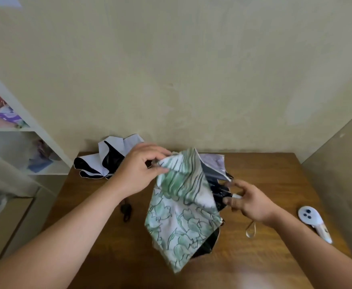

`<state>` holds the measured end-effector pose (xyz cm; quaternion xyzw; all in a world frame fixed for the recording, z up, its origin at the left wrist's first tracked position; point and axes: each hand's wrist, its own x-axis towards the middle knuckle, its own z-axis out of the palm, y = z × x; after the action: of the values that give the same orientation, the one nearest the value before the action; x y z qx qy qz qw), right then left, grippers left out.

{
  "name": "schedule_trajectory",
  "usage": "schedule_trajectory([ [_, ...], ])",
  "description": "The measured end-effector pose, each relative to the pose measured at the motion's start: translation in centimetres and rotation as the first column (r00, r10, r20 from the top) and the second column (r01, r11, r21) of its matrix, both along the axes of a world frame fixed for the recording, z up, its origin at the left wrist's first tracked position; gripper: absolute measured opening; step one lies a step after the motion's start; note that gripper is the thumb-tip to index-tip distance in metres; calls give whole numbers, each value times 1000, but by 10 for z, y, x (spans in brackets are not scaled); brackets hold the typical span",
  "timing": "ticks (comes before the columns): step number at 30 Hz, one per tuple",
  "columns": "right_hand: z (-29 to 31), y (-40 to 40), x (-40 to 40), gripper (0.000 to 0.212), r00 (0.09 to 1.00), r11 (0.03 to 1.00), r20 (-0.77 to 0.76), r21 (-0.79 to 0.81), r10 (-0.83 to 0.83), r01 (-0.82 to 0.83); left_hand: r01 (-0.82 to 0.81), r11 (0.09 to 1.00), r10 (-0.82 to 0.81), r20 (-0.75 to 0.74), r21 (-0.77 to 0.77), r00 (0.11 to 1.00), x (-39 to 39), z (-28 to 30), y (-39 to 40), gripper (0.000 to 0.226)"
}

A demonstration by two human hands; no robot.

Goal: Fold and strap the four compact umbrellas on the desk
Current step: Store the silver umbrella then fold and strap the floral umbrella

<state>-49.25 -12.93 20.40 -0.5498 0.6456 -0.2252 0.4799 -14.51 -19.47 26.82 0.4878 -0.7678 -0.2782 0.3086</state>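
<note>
You are working with 2 hands over 1 wooden desk (254,170) filling the lower half of the frame. 3 umbrellas are showing: 1 green floral umbrella (183,207) at the centre, 1 white-and-black umbrella (104,161) lying loose at the desk's far left edge against the wall, and 1 pale lilac umbrella (213,164) partly hidden behind the green one. A 4th cannot be made out.

Your left hand (138,168) is reaching in from the lower left, palm down, with its thumb and fingertips pinching a fold of the green canopy at its upper edge. Your right hand (249,202) is coming in from the lower right, fingers curled, pinching a small white piece at the dark rib end of the green umbrella. The canopy is hanging unfolded between both hands, its lower end near the desk.

1 looped beige cord (251,229) is dangling beneath your right wrist. 1 black strap (126,210) is lying on the desk under your left forearm. 1 white handheld device (313,222) is resting at the right edge of the desk. 1 white shelf unit (35,132) is standing at the left of the frame.
</note>
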Motion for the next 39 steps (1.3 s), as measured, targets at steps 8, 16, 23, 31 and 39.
schedule_trajectory([
  [8,-27,-9,7,53,911,699,392,615,130,-365,-68,982,97,-158,178,983,-45,1,-53,32],
  [16,-113,-6,4,24,916,589,353,787,-189,-182,67,889,-169,188,454,968,-56,-58,-72,24],
  [23,-173,-22,-7,40,912,507,322,847,-253,-158,38,772,-199,184,634,962,-70,-113,-73,53],
  [31,-181,-42,-28,47,956,938,-205,317,210,-138,-50,792,120,-75,608,990,-87,-136,-77,45],
  [39,-189,-67,-24,52,941,968,-333,249,55,32,-127,806,222,-97,578,970,-98,-154,-77,23],
])
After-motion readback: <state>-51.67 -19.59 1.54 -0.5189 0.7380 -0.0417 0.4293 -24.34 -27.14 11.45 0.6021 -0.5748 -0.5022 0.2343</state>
